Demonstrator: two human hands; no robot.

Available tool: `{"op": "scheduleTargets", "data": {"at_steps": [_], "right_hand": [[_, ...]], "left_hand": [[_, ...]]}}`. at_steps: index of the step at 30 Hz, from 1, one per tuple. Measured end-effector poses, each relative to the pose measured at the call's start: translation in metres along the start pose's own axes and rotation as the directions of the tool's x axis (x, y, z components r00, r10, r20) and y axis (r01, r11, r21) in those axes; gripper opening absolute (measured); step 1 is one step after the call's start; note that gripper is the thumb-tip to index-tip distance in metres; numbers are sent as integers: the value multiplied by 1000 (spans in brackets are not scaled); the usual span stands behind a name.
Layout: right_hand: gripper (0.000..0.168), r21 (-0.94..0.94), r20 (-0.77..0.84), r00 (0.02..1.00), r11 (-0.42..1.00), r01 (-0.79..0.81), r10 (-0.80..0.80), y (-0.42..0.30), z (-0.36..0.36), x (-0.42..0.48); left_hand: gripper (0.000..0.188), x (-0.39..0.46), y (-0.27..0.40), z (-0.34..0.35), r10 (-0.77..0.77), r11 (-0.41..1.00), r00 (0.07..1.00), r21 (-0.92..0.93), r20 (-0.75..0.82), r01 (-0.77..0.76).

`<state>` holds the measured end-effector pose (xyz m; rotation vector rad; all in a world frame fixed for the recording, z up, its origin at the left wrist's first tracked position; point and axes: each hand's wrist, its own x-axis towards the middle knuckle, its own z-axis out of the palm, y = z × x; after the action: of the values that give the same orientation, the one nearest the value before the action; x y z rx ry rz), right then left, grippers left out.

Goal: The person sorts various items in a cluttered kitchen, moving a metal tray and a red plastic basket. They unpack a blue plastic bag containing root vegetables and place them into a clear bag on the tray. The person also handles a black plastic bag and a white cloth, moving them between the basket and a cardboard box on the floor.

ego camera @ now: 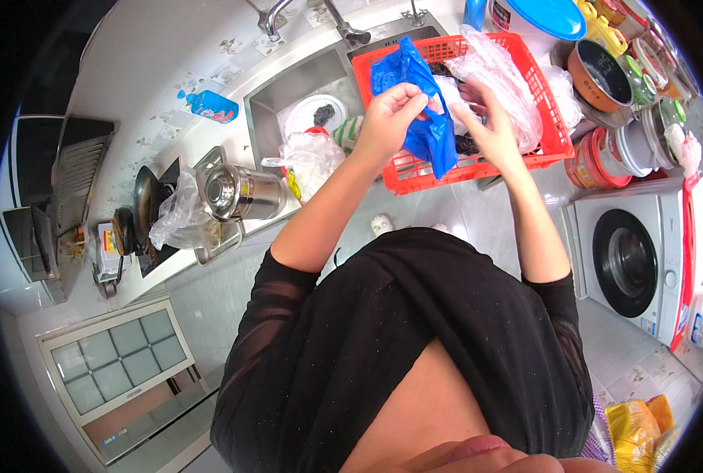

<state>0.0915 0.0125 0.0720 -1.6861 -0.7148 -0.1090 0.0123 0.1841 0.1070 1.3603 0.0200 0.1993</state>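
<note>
My left hand pinches a crumpled blue plastic bag, thumb against fingers. The bag hangs over the left part of a red plastic basket. My right hand is above the basket's middle, thumb and fingers apart, with nothing plainly gripped. Just right of it a translucent whitish plastic bag lies in the basket. Dark and white bags show between my hands, partly hidden by them. The basket sits at the right end of a steel sink.
Inside the sink is a white dish with a dark scourer. A plastic bag and a lidded steel pot are on the left. Right of the basket stand a brown inner pot and several tubs, above a washing machine.
</note>
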Motion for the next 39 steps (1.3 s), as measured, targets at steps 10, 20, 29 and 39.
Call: {"op": "scheduleTargets", "data": {"at_steps": [10,20,29,39], "right_hand": [[9,1,-142,988,998,-67,66,10,-5,24],[10,31,-88,996,999,-24,27,-14,0,15],[11,1,-71,995,997,-74,74,-7,-4,13],[20,67,469,878,987,-143,96,-70,13,-10]], "left_hand": [[11,-47,40,-62,3,950,962,-298,-274,-88],[16,-62,60,-25,105,993,962,-17,-254,-113],[13,-58,58,-22,107,993,969,-17,-224,-113],[12,-52,35,28,486,601,874,720,17,-349]]}}
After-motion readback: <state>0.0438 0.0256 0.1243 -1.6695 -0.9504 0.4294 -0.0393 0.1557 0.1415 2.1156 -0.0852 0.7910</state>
